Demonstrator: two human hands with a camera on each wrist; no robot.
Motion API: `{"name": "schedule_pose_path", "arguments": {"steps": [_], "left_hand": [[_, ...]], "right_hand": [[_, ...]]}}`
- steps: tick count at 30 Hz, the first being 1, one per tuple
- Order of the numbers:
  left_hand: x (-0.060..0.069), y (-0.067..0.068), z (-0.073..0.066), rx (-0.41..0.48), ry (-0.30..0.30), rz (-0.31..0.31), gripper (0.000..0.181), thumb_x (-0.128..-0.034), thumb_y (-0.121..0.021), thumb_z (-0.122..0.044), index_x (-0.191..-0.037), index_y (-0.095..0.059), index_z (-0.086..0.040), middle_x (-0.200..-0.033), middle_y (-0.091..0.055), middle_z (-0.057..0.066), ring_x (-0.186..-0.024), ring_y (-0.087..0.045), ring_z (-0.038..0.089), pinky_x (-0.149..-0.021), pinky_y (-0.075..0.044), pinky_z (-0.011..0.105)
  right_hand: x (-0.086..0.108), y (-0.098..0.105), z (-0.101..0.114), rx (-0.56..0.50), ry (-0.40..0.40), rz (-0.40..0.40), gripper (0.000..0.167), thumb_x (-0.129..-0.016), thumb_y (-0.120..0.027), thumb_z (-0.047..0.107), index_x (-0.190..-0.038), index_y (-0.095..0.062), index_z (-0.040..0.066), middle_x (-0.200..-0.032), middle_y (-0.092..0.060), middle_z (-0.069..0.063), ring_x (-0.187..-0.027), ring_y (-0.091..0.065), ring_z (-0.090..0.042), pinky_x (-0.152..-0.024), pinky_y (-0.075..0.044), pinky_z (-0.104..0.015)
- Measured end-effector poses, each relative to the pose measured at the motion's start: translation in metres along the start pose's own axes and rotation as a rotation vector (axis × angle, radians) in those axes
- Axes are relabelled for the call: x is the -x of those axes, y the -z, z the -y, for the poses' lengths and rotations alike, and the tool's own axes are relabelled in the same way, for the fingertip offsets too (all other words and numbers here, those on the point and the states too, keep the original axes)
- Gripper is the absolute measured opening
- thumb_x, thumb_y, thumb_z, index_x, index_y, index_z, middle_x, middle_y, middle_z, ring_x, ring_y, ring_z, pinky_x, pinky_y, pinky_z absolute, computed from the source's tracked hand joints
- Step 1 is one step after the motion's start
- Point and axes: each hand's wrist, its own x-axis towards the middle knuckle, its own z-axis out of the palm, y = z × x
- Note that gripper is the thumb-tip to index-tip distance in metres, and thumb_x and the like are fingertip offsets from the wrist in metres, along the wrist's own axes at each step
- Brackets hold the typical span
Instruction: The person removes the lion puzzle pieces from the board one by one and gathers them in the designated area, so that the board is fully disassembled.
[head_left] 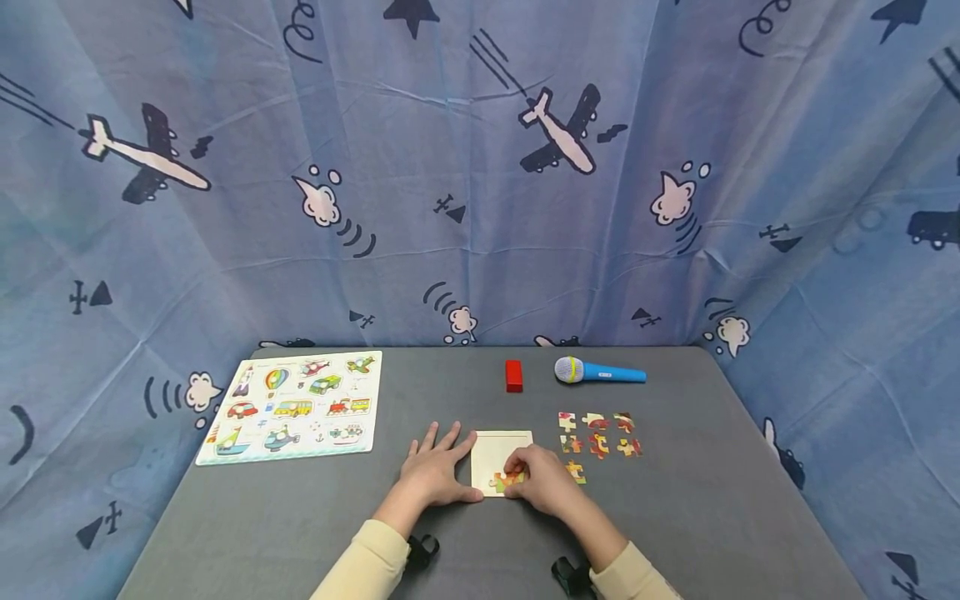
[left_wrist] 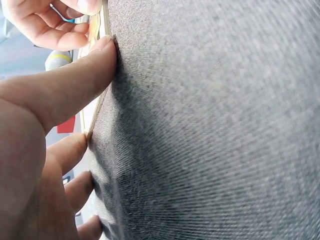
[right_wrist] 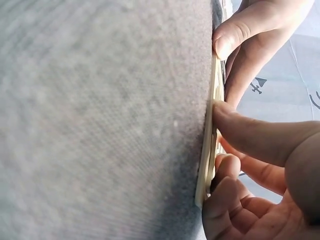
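Note:
A square, pale wooden puzzle tray [head_left: 487,450] lies flat on the table. My left hand [head_left: 433,473] rests at its left side with fingers spread, the thumb at the lower left corner and the index finger against the upper left edge. Over the tray's lower right part, my right hand [head_left: 545,481] has its fingers curled and pinches a colourful jigsaw piece [head_left: 513,478], partly hidden by the fingers. Another jigsaw piece [head_left: 497,482] shows in the tray's lower part. In the right wrist view the right thumb [right_wrist: 235,122] touches the tray's near edge [right_wrist: 204,175].
Several loose jigsaw pieces [head_left: 598,446] lie right of the tray, one [head_left: 576,472] close to the right hand. Behind stand a red block [head_left: 513,376] and a blue toy microphone [head_left: 611,373]. A vehicle picture board [head_left: 288,404] lies on the grey table [head_left: 712,500] at left.

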Motion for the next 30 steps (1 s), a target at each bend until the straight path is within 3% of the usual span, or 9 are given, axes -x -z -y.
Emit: {"name": "schedule_pose_path", "arguments": {"steps": [13, 18, 25, 30], "left_hand": [[0.0, -0.001, 0.0, -0.012, 0.002, -0.001, 0.096, -0.0758, -0.082, -0.058, -0.156, -0.041, -0.027, -0.166, -0.029, 0.006, -0.155, -0.014, 0.041, -0.12, -0.019, 0.065], [0.0, -0.002, 0.0, -0.015, 0.002, 0.001, 0.096, -0.0753, -0.081, -0.059, -0.156, -0.04, -0.028, -0.166, -0.029, 0.005, -0.155, -0.014, 0.041, -0.119, -0.019, 0.065], [0.0, -0.001, 0.0, -0.008, 0.014, 0.005, 0.096, -0.0758, -0.081, -0.059, -0.157, -0.04, -0.028, -0.167, -0.028, 0.005, -0.155, -0.013, 0.04, -0.12, -0.018, 0.065], [0.001, -0.001, -0.001, -0.004, 0.018, 0.004, 0.096, -0.0752, -0.082, -0.058, -0.156, -0.041, -0.028, -0.167, -0.028, 0.005, -0.155, -0.013, 0.04, -0.12, -0.018, 0.065]], "right_hand": [[0.0, -0.005, -0.003, -0.039, 0.006, -0.037, 0.031, -0.073, -0.089, 0.007, -0.085, -0.062, 0.016, -0.081, -0.056, 0.001, -0.07, -0.047, -0.012, -0.063, -0.038, -0.025], [0.0, -0.004, -0.004, -0.121, -0.012, -0.057, 0.028, -0.076, -0.087, 0.006, -0.086, -0.063, 0.016, -0.074, -0.059, 0.006, -0.063, -0.05, -0.008, -0.057, -0.04, -0.023], [0.0, 0.01, -0.005, -0.323, -0.025, -0.085, 0.014, -0.081, -0.085, 0.019, -0.086, -0.075, 0.01, -0.073, -0.07, 0.002, -0.063, -0.058, -0.011, -0.054, -0.046, -0.022], [0.005, 0.029, -0.017, -0.318, -0.013, -0.1, 0.015, -0.089, -0.077, 0.024, -0.099, -0.08, 0.012, -0.089, -0.076, 0.001, -0.073, -0.061, -0.012, -0.063, -0.05, -0.023]]}}
